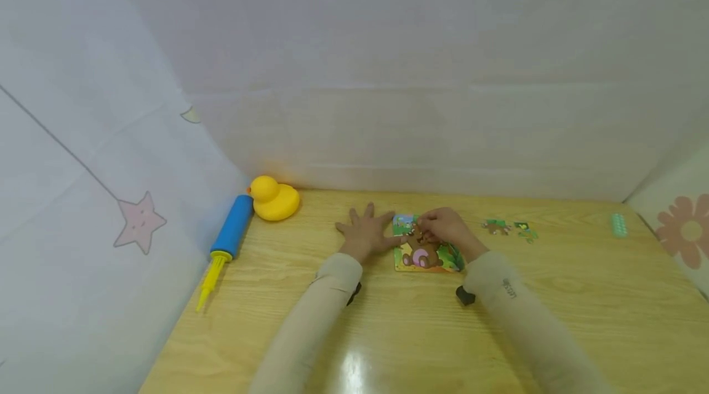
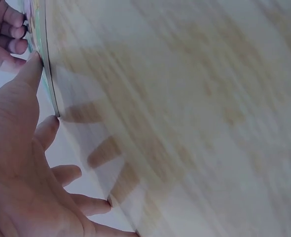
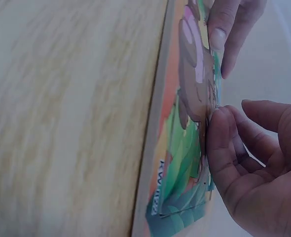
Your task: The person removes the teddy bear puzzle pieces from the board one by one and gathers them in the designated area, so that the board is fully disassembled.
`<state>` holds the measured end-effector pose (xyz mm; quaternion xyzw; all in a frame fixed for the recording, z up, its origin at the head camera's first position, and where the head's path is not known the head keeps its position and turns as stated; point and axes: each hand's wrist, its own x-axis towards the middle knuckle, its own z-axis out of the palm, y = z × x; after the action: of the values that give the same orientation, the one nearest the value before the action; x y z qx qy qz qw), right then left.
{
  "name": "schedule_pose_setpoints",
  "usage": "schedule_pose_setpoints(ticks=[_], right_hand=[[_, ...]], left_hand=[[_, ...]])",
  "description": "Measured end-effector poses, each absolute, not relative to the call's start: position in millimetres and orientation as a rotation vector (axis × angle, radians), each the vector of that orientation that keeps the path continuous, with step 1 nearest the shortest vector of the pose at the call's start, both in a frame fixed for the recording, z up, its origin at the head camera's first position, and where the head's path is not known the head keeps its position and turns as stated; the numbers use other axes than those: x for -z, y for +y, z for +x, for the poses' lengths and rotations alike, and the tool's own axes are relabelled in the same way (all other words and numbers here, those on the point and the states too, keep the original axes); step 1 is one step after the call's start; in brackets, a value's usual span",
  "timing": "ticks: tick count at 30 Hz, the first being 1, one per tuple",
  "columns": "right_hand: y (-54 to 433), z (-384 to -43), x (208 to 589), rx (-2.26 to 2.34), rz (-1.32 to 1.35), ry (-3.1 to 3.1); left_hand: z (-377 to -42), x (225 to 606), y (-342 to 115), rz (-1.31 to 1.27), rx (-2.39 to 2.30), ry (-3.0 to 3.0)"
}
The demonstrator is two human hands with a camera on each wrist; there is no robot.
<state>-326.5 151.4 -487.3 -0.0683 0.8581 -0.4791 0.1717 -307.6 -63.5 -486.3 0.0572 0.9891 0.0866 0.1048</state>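
Observation:
A jigsaw puzzle board [image 1: 407,261] with a brown bear picture lies on the wooden table in the head view. My left hand [image 1: 362,237] is spread flat at its left side, its thumb reaching onto the edge of the board. Over the upper middle of the picture, my right hand [image 1: 445,226] bends its fingers down and pinches a puzzle piece, mostly hidden. The right wrist view shows those fingertips [image 3: 218,121] right at the puzzle surface. A thin dark edge of the piece [image 2: 24,30] appears between the fingers in the left wrist view.
Loose puzzle pieces [image 1: 496,227] lie right of the board, with more pieces [image 1: 526,233] beside them. A yellow rubber duck [image 1: 276,202] and a blue-and-yellow hand pump [image 1: 232,228] sit at the left. A small green bumpy object [image 1: 618,225] lies far right. Pale cloth walls surround the table.

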Motion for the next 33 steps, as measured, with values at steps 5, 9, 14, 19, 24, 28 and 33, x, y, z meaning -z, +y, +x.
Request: schedule_pose_setpoints(ticks=[5,9,14,19,24,28,33], right_hand=[[148.3,-326.2,491.8,1.295,-0.199,2.551],[143.8,-322.9,492.2,1.274,-0.202,2.594],[141.4,-322.5,495.4,1.242,-0.201,2.619],[141.9,-322.7,493.5,1.221,-0.174,2.624],[142.9,-324.0,491.0,1.263,-0.118,2.583],[143.3,-324.4,490.6,1.337,-0.08,2.532],[141.2,-322.9,490.4,1.418,-0.062,2.467]], left_hand=[[-308.8,487.4,-62.6,0.154,-0.221,2.906],[-308.8,486.7,-62.9,0.148,-0.22,2.9],[-307.7,487.2,-62.4,0.14,-0.209,2.889],[-308.3,487.8,-60.5,0.145,-0.187,2.898],[-307.5,484.9,-59.0,0.145,-0.167,2.9],[-306.6,482.3,-58.7,0.141,-0.161,2.891],[-305.9,483.4,-57.9,0.136,-0.145,2.89]])
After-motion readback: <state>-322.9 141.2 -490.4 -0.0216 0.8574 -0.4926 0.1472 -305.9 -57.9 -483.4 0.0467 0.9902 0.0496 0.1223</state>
